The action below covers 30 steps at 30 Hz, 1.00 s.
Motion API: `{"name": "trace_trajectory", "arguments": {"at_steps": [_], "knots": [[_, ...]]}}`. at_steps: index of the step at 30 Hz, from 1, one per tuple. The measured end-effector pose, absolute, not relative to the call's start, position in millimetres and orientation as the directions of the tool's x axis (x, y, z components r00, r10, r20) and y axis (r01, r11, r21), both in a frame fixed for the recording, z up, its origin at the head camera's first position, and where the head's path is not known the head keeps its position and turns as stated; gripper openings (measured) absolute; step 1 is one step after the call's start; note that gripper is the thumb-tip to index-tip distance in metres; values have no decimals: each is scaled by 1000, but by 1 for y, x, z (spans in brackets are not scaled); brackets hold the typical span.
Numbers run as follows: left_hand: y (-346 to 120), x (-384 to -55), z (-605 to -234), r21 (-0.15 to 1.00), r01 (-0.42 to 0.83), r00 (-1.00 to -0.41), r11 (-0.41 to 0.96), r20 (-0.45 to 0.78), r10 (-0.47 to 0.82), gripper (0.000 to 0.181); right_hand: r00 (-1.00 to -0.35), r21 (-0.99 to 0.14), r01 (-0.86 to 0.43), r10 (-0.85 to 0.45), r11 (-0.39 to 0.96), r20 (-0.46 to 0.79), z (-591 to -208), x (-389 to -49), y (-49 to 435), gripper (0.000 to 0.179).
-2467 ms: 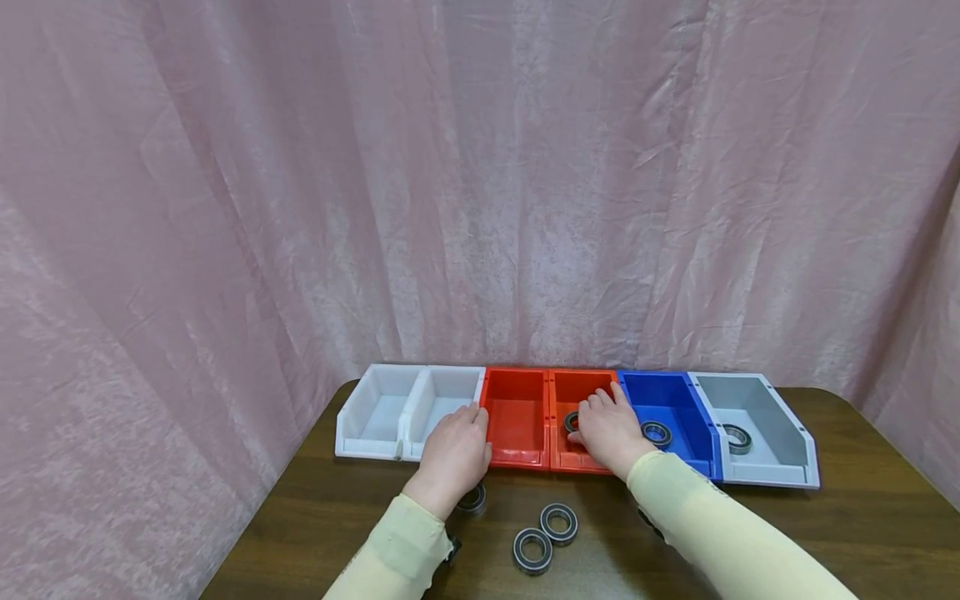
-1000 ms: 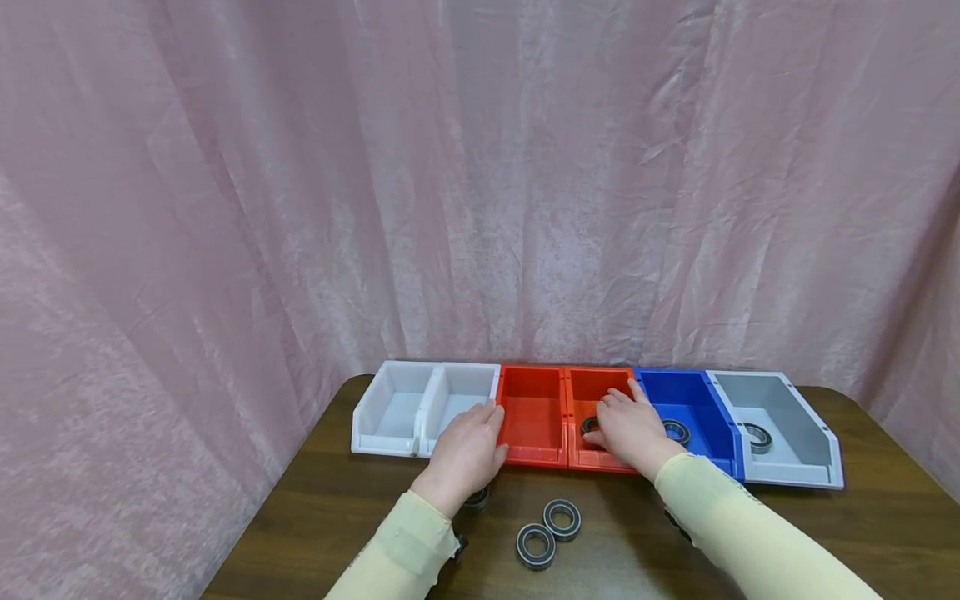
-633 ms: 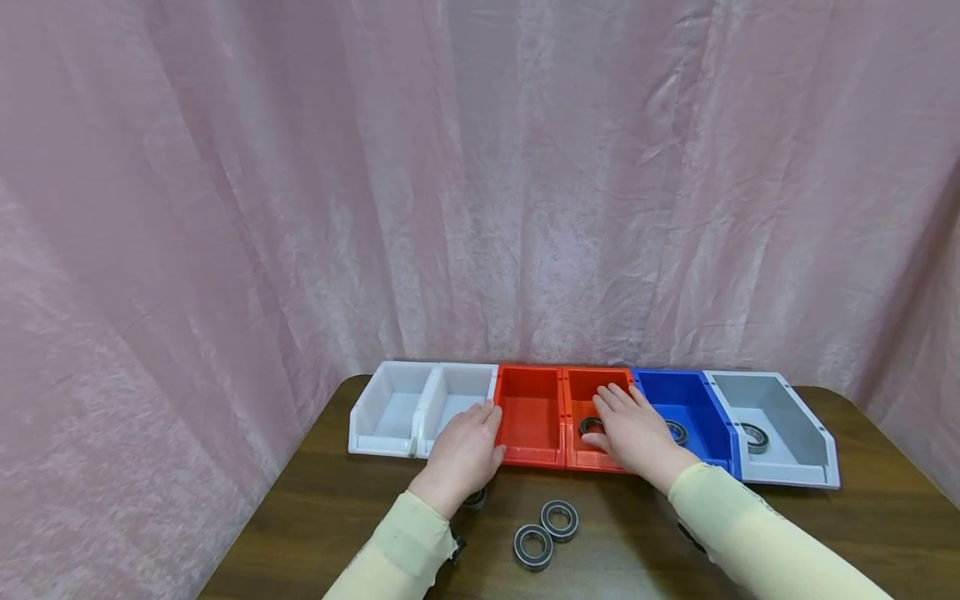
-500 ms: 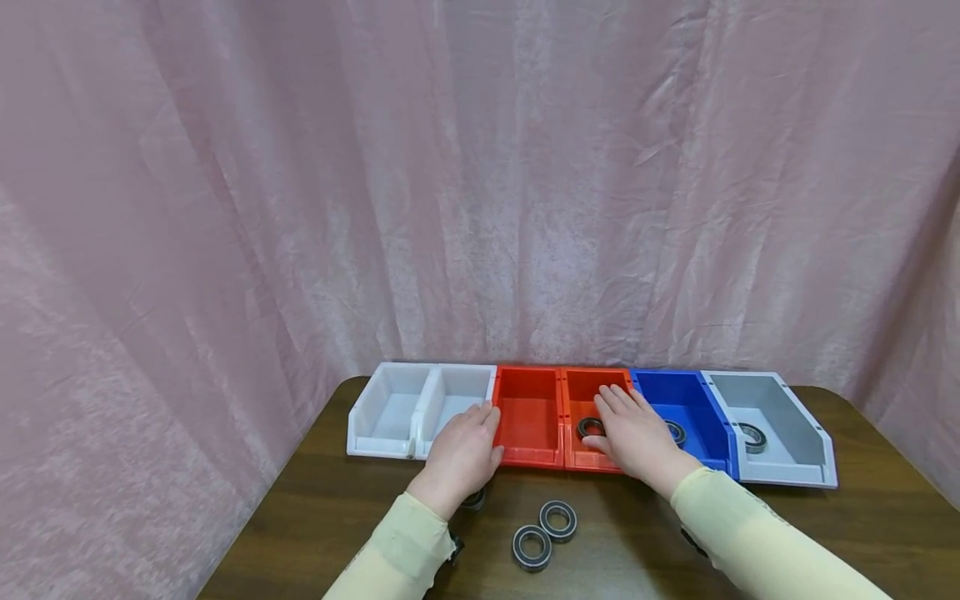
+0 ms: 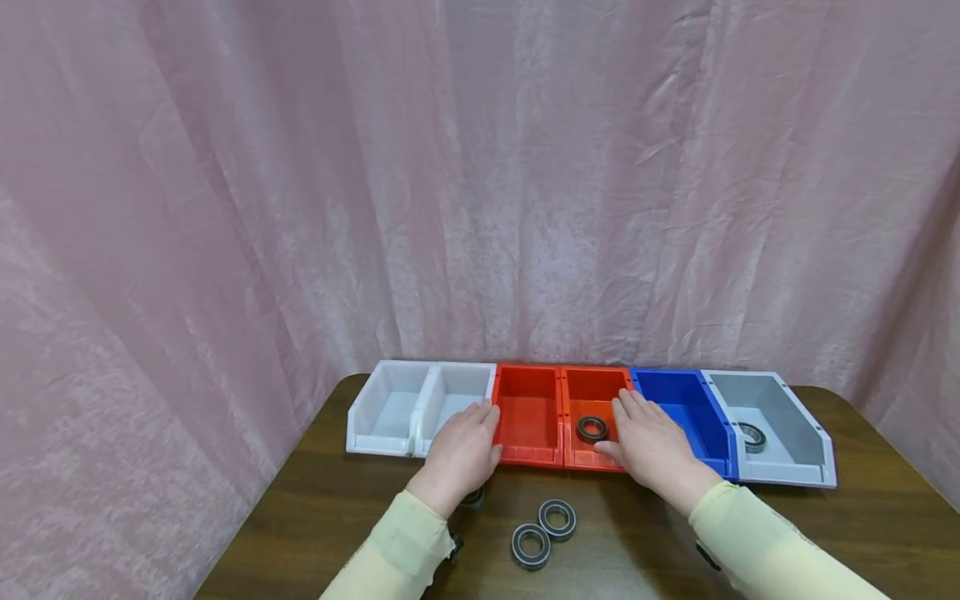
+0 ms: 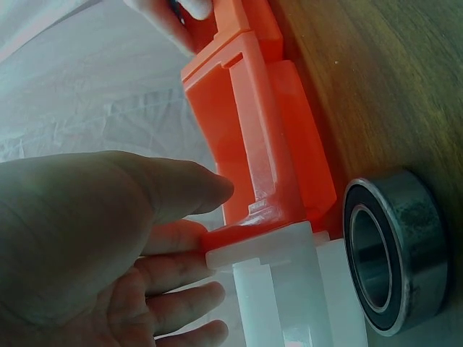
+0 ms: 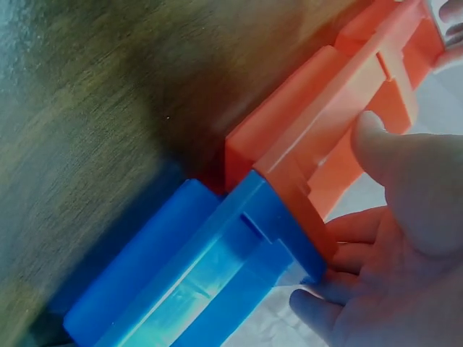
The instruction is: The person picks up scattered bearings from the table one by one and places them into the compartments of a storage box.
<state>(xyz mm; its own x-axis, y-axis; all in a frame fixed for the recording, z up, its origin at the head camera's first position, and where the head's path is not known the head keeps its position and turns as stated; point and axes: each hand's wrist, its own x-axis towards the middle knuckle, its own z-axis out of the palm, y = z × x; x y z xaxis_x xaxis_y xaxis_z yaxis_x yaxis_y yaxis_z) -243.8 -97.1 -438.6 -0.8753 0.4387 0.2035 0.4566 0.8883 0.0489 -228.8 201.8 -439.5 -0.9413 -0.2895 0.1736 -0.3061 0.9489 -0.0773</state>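
Observation:
My left hand (image 5: 459, 454) rests by the wall between a white bin (image 5: 457, 385) and the red bin (image 5: 528, 408), fingers loosely extended and holding nothing. In the left wrist view its thumb lies over the red bin's opening. At the wall between the orange-red bin (image 5: 592, 385) and the blue bin (image 5: 670, 386), my right hand (image 5: 652, 437) has its fingers extended and its thumb apart. A ball bearing (image 5: 592, 440) lies flat in the orange-red bin, left of the thumb. The right hand covers nearly all of the blue bin's bearing.
Two touching bearings, one nearer (image 5: 531, 566) and one farther (image 5: 557, 536), lie on the brown table (image 5: 315, 517). Another bearing (image 6: 423, 253) sits beside my left wrist. The grey bin (image 5: 795, 437) at right holds a bearing (image 5: 761, 445). A second white bin (image 5: 390, 408) ends the row at left.
My right hand has opened out and drawn back to the right, uncovering the bearing in the orange-red bin and covering the one in the blue bin. The left hand stays at its wall.

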Motion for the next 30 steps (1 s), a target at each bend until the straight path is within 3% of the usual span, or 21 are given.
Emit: {"name": "trace_trajectory", "arguments": {"at_steps": [8, 19, 30], "knots": [[-97, -243, -439, 53, 459, -873, 887, 210, 440, 66, -915, -18, -327, -312, 945, 257, -439, -219, 206, 79], [-97, -243, -438, 55, 461, -874, 886, 203, 442, 66, -947, -37, -284, -274, 958, 168, -428, -215, 210, 72], [-96, -243, -438, 57, 452, -880, 890, 192, 434, 67, -927, -46, -309, -291, 950, 236, -431, -217, 218, 65]]}}
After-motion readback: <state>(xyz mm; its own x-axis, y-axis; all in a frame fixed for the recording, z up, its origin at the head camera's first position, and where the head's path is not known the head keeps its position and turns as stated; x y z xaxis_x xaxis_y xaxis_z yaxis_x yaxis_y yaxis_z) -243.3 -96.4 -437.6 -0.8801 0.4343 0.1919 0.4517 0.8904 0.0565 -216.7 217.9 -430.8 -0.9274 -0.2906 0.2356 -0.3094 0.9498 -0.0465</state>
